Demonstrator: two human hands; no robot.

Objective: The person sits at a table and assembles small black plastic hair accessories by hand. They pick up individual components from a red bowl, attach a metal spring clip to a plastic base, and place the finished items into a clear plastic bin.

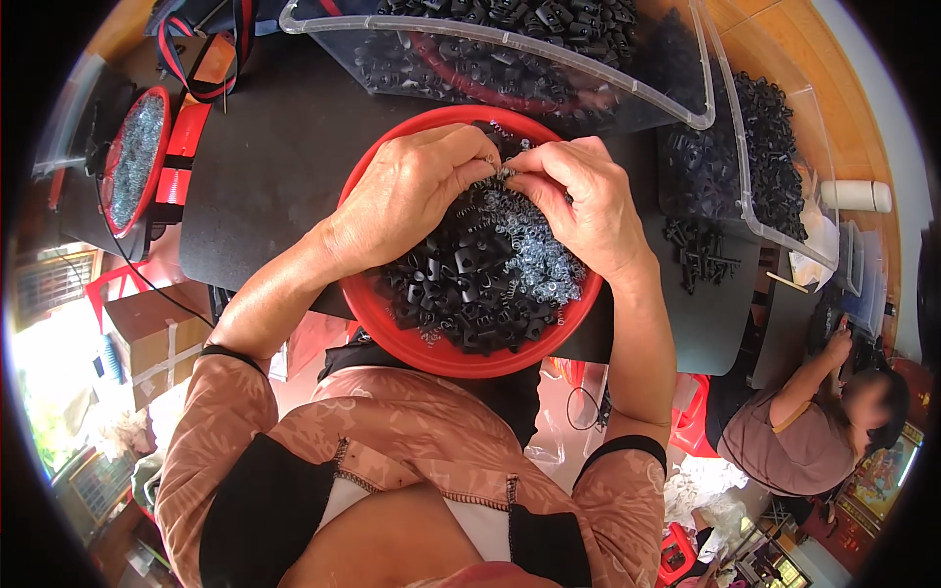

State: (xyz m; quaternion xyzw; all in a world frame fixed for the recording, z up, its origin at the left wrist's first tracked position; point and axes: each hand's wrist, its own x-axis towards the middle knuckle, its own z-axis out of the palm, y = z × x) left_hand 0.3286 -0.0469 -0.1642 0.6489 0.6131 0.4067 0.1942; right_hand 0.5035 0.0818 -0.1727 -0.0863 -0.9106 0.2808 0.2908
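Observation:
A round red basin (355,306) sits at the table's near edge, in front of my body. Small black plastic parts (451,284) cover its left and lower portions, and a heap of tiny metal springs (545,263) lies on the right. Above the basin's far half, my left hand (404,191) is closed in a pinch; what its fingertips hold is mostly hidden. My right hand (588,201) pinches a small coiled metal spring (506,172) between thumb and forefinger. Both hands' fingertips nearly meet.
Clear plastic bins of black parts (588,29) (769,147) stand beyond and right of the basin. Several loose black parts (698,257) lie on the dark table (260,196). Another red basin of springs (135,162) is at far left. A person (804,431) works at right.

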